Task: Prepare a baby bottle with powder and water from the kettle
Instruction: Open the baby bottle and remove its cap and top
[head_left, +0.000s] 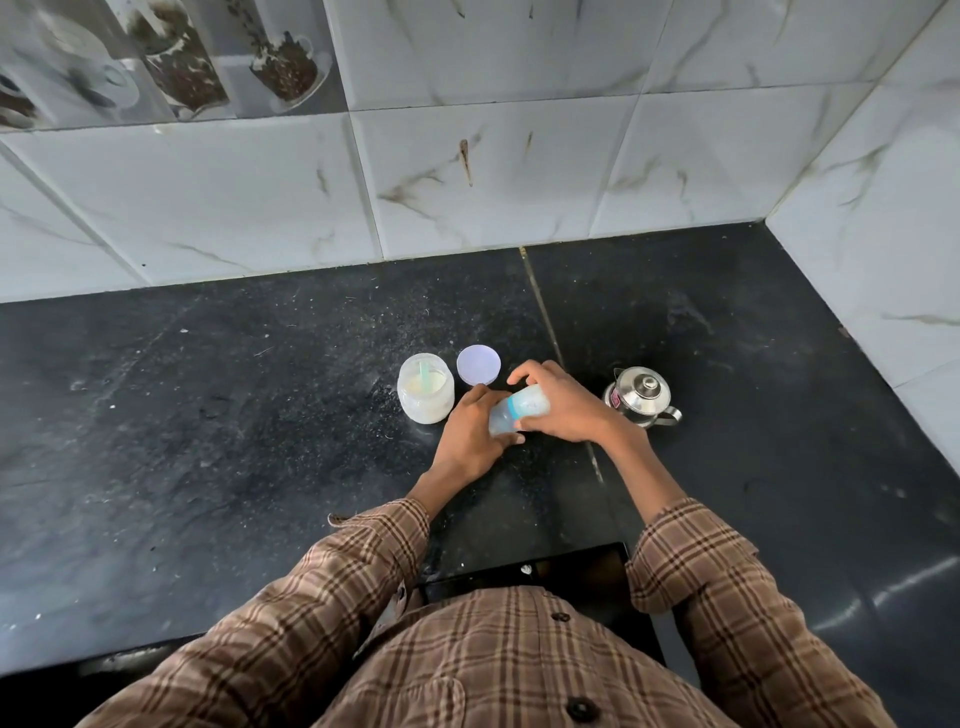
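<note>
A clear baby bottle (511, 411) with a blue ring lies tilted between both hands above the black counter. My left hand (470, 434) grips its lower end. My right hand (563, 402) wraps around its upper end, near the blue ring. To the left stands an open plastic jar of white powder (425, 388) with a pale green scoop inside. Its round lilac lid (478, 364) lies flat just behind the hands. A small steel kettle (641, 397) with its lid on stands to the right of my right hand.
The black stone counter (234, 415) runs to a marble-tiled wall at the back and on the right, forming a corner at the far right. A joint line crosses the counter behind the hands. My checked sleeves fill the near edge.
</note>
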